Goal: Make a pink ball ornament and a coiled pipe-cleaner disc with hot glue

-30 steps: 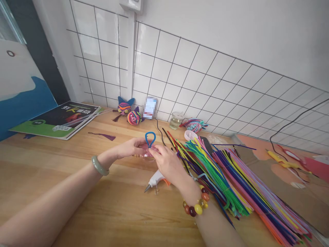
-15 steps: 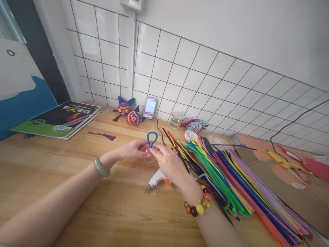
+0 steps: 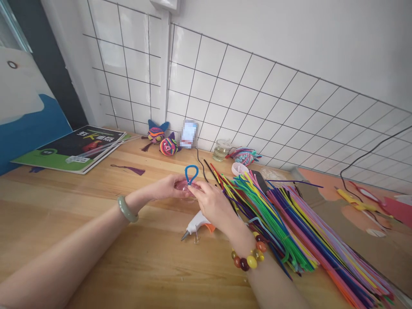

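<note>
My left hand (image 3: 166, 187) is closed around the side of a pink see-through round object (image 3: 182, 186), partly hidden by the fingers. At its right side, my right hand (image 3: 210, 201) pinches the bottom of a blue pipe cleaner loop (image 3: 192, 166). The loop stands upright above my fingertips, against the pink object. Whether the two are joined cannot be seen. Below my right hand a white hot glue gun (image 3: 197, 222) lies on the table, its nozzle toward the lower left.
Bundled colourful pipe cleaners (image 3: 286, 231) spread to the right. Behind stand striped fish-like ornaments (image 3: 169, 146), a phone (image 3: 188, 134), a glass jar (image 3: 221, 151) and a pink tape roll (image 3: 240, 168). A purple tassel (image 3: 137, 170) and a book (image 3: 80, 148) lie left; scissors (image 3: 367, 195) lie far right.
</note>
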A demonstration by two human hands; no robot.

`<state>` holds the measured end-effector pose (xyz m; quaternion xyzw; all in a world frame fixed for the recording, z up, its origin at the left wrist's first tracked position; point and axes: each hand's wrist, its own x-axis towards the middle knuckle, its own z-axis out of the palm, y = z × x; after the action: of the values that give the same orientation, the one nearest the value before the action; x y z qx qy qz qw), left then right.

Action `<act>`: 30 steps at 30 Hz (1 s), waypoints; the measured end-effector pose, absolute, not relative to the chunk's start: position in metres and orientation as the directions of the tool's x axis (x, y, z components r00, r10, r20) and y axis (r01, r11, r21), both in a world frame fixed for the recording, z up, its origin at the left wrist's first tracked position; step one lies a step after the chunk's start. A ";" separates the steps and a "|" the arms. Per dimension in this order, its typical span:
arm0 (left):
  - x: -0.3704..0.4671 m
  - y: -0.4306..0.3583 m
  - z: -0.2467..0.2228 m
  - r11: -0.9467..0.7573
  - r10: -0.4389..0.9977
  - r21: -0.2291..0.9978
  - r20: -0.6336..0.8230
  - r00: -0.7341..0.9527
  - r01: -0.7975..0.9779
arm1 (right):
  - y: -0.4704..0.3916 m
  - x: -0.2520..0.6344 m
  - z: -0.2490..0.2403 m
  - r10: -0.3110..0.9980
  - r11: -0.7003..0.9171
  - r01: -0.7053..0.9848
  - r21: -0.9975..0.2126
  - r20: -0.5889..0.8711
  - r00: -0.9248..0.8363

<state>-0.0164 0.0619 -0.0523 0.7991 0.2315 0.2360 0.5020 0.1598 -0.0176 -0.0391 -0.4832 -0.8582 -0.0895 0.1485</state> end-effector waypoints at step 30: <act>-0.027 0.073 -0.067 -0.504 0.557 0.853 0.202 0.806 0.134 | -0.014 0.164 -0.041 0.808 0.519 0.853 -0.050 0.355 -0.471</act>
<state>-0.0271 0.0735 -0.0667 0.8352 0.2068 0.2330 0.4531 0.1643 -0.0140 -0.0406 -0.4858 -0.8549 -0.0671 0.1694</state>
